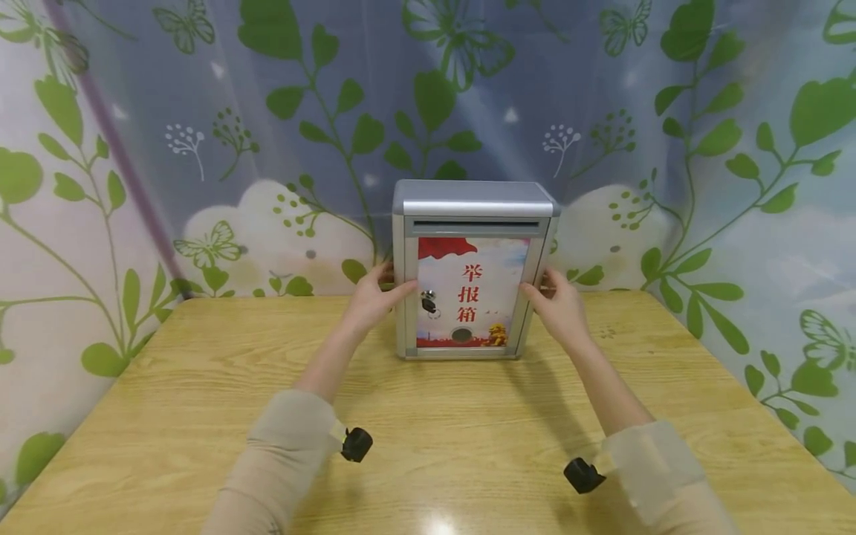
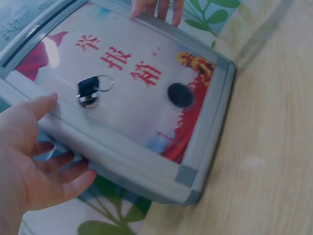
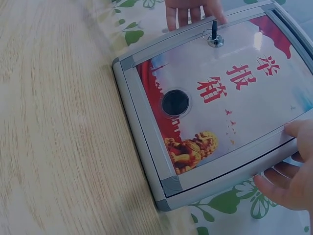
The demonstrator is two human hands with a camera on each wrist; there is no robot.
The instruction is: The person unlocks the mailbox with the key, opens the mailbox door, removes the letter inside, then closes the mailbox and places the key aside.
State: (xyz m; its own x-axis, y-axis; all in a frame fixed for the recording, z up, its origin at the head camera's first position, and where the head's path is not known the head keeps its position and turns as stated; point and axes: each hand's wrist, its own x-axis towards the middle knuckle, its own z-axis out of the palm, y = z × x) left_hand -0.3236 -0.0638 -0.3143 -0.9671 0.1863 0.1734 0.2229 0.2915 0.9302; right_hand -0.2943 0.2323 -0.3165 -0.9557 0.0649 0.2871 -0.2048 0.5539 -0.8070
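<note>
A silver-framed metal suggestion box (image 1: 471,204) with a slot across its upper front stands upright on the table near the back. Its front panel (image 1: 441,264) bears red Chinese characters, a golden lion and a dark round window (image 2: 180,95). On the left of the panel, a black-headed key (image 2: 88,86) with a wire ring sits in the lock (image 3: 215,41). My left hand (image 1: 371,301) grips the box's left side, thumb on the front frame and fingers along the side wall. The right hand (image 1: 560,306) holds the opposite side likewise, its fingertips partly hidden behind the box.
The wooden table (image 1: 221,386) spreads out around the box. Close behind it hangs a curtain (image 1: 321,223) printed with green leaves and butterflies, which also runs down both sides. Small black cameras (image 1: 357,444) are strapped at both sleeve cuffs.
</note>
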